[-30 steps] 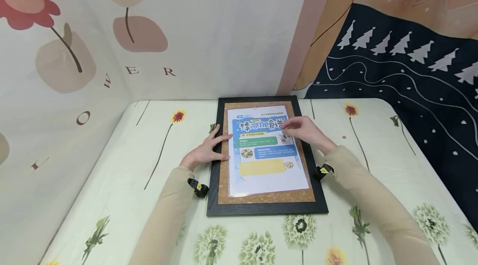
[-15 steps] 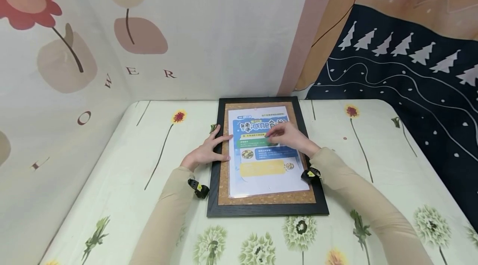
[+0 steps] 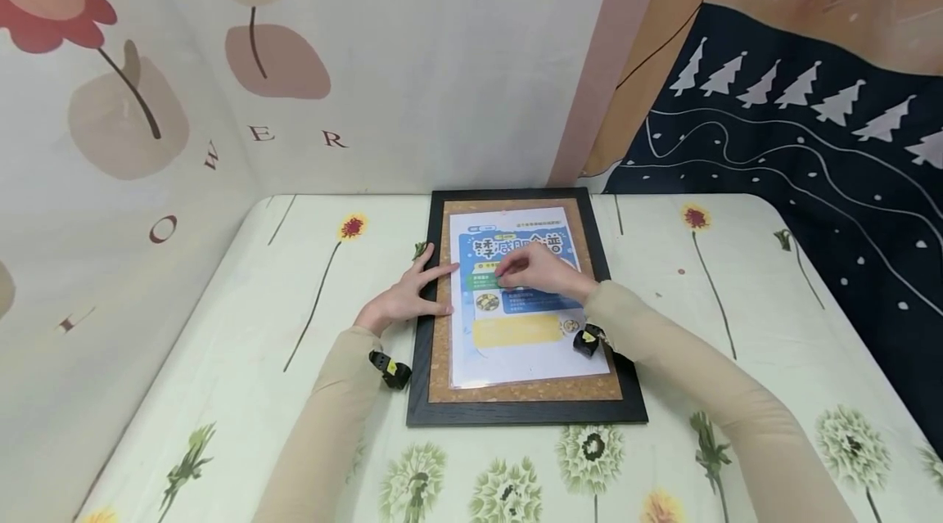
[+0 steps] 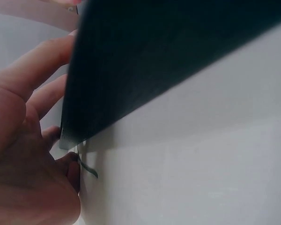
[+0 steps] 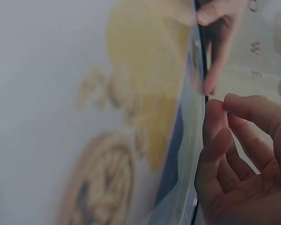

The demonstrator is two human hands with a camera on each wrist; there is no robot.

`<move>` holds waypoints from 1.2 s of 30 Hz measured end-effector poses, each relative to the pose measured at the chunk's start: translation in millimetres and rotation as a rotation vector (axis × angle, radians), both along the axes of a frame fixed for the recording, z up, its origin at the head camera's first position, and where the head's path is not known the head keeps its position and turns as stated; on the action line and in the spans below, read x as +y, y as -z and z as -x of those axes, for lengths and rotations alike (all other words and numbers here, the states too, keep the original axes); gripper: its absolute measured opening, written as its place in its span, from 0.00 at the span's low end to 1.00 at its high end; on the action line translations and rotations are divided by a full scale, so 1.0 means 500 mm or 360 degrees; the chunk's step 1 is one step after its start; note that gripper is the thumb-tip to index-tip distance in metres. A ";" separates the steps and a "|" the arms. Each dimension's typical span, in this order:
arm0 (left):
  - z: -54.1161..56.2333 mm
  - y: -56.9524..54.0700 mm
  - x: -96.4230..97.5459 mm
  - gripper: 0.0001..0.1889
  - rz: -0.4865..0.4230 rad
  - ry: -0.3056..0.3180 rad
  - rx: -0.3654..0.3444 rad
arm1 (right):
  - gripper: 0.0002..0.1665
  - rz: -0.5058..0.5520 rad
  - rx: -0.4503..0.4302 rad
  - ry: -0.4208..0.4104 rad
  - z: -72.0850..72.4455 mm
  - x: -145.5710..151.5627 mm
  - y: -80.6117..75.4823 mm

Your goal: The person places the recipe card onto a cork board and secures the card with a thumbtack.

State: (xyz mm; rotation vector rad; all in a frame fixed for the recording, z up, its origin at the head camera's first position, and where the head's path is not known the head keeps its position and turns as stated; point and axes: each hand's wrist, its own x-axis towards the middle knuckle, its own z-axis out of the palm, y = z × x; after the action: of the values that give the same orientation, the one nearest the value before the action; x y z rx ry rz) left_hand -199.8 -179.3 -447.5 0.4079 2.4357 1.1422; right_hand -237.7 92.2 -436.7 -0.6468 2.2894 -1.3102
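A black-framed cork board (image 3: 526,412) lies on the patterned cloth, bearing a glossy printed poster (image 3: 501,363) with blue, green and yellow blocks. My left hand (image 3: 401,299) rests with spread fingers across the board's left edge, some fingertips reaching the poster's margin. The frame (image 4: 145,65) fills much of the left wrist view beside those fingers. Over the upper middle of the poster, my right hand (image 3: 541,271) has thumb and index finger pinched together. In the right wrist view a speck of blue (image 5: 228,111) shows between those fingertips, a small thing mostly hidden by them.
The board's far edge is close to the white wall hanging (image 3: 442,65) at the back. A dark hanging with white trees (image 3: 796,89) stands on the right. Flower-printed cloth (image 3: 295,425) covers the table around the board.
My right hand has moved left across the poster, from its upper right side to the middle, fingers still pinched. My left hand and the board have stayed in place.
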 end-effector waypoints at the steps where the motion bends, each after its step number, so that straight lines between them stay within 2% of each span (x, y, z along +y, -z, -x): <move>1: 0.000 -0.001 0.000 0.40 0.0000 0.0000 -0.0003 | 0.09 -0.0002 0.0004 -0.0019 0.001 -0.006 0.001; 5: 0.000 -0.002 -0.001 0.40 0.0004 0.0009 -0.0005 | 0.08 -0.0024 0.0017 -0.0081 0.003 -0.028 0.003; 17: -0.001 -0.002 -0.003 0.39 0.0019 0.0036 0.0023 | 0.08 -0.0015 -0.0002 -0.0123 0.009 -0.087 0.008; 22: -0.002 -0.001 -0.003 0.39 0.0000 0.0047 0.0044 | 0.08 -0.0033 0.0012 -0.0110 0.009 -0.108 0.013; 36: -0.001 0.000 -0.002 0.40 -0.0030 0.0020 0.0010 | 0.07 -0.0054 0.0008 -0.0066 0.002 -0.136 0.015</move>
State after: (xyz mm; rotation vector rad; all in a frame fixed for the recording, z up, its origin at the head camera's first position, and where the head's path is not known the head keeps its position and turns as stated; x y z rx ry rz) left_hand -199.3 -180.4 -447.4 0.4325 2.4261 1.1613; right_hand -238.5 24.1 -444.2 -0.6830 2.2848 -1.2495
